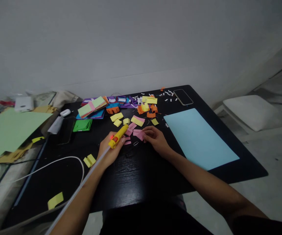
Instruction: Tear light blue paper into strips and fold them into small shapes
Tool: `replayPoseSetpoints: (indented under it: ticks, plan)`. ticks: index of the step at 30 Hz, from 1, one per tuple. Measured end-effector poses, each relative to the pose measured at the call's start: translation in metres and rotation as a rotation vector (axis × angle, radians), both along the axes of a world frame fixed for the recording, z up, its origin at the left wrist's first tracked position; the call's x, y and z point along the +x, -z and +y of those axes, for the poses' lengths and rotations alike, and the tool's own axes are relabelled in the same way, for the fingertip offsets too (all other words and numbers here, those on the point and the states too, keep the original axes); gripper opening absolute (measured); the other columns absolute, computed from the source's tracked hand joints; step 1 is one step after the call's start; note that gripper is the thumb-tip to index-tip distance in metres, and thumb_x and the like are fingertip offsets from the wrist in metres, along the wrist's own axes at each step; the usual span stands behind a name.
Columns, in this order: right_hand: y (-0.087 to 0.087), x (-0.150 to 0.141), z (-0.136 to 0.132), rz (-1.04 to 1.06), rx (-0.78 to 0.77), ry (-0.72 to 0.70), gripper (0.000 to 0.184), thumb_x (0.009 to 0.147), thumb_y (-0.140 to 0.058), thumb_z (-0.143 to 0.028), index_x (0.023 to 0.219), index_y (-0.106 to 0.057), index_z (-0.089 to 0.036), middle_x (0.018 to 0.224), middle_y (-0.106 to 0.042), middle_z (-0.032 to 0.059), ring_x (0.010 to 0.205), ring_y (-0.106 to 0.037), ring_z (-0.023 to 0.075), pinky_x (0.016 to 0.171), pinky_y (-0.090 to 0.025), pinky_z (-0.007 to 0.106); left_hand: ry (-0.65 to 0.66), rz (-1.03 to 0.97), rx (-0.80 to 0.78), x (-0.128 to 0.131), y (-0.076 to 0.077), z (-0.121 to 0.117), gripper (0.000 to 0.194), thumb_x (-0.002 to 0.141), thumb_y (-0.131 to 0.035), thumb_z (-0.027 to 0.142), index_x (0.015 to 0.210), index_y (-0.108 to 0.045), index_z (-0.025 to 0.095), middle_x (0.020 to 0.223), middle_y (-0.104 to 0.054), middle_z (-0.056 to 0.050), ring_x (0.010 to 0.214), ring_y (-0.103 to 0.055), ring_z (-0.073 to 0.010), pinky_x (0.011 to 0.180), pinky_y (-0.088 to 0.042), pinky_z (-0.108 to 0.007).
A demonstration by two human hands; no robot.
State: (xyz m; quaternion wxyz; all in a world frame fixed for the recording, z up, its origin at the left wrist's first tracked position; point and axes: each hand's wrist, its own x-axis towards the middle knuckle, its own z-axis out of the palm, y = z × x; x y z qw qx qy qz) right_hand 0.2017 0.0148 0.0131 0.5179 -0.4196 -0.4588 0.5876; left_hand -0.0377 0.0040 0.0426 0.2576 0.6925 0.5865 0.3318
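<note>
My left hand is wrapped round a yellow hot glue gun. A red spot glows on its side, and a long, pale glue stick runs from its back along my forearm. My right hand has thumb and fingertips closed on the edge of a pink paper piece. More pink pieces lie between the hands, close to the gun's tip. Several folded yellow papers sit just beyond. Near my right fingers rests a small metal-looking loop, too blurred to name.
A light blue sheet covers the black table's right side, with a phone behind it. Coloured paper stacks, orange pieces and white scraps line the back. A white cable loops at left, near a green sheet.
</note>
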Motion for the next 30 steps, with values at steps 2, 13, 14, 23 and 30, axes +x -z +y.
replayPoseSetpoints:
  ticks: [2, 13, 14, 23, 30]
  plan:
    - [0.001, 0.001, 0.002, -0.027, 0.015, 0.027, 0.03, 0.075, -0.083, -0.042, 0.091, -0.064, -0.025, 0.077, -0.069, -0.0029, 0.064, -0.059, 0.0138, 0.066, -0.051, 0.03, 0.065, 0.065, 0.045, -0.003, -0.004, 0.001, 0.023, 0.093, -0.065, 0.046, 0.097, -0.067, 0.023, 0.086, -0.072, 0.0, 0.078, -0.069, -0.0189, 0.073, -0.053, -0.03]
    - [0.008, 0.0, -0.003, -0.323, 0.203, 0.089, 0.013, 0.086, -0.069, -0.032, 0.093, -0.063, -0.023, 0.088, -0.07, 0.0006, 0.078, -0.066, 0.018, 0.075, -0.052, 0.032, 0.362, 0.136, 0.142, 0.002, 0.008, -0.002, 0.024, 0.098, -0.062, 0.041, 0.084, -0.057, 0.022, 0.074, -0.061, 0.002, 0.069, -0.064, -0.0152, 0.068, -0.051, -0.026]
    - [0.008, -0.001, -0.004, -0.345, 0.219, 0.088, 0.012, 0.087, -0.069, -0.031, 0.094, -0.063, -0.023, 0.088, -0.07, 0.0007, 0.078, -0.067, 0.018, 0.076, -0.053, 0.032, 0.37, 0.138, 0.157, 0.002, 0.009, -0.002, 0.025, 0.098, -0.062, 0.04, 0.083, -0.055, 0.022, 0.073, -0.06, 0.002, 0.068, -0.064, -0.0148, 0.067, -0.05, -0.026]
    - [0.009, -0.002, -0.006, -0.352, 0.24, 0.08, 0.01, 0.088, -0.068, -0.031, 0.094, -0.064, -0.023, 0.088, -0.071, 0.0012, 0.079, -0.068, 0.0188, 0.077, -0.054, 0.033, 0.41, 0.147, 0.18, 0.003, 0.009, -0.001, 0.025, 0.101, -0.06, 0.038, 0.083, -0.053, 0.022, 0.078, -0.064, 0.001, 0.07, -0.067, -0.0143, 0.069, -0.051, -0.025]
    - [0.011, 0.001, 0.001, -0.321, 0.202, 0.15, 0.011, 0.085, -0.068, -0.03, 0.092, -0.063, -0.022, 0.085, -0.069, 0.0009, 0.076, -0.066, 0.0176, 0.073, -0.052, 0.031, 0.39, 0.156, 0.178, 0.001, 0.005, -0.001, 0.024, 0.099, -0.062, 0.039, 0.084, -0.055, 0.022, 0.075, -0.062, 0.002, 0.069, -0.065, -0.0146, 0.068, -0.051, -0.025]
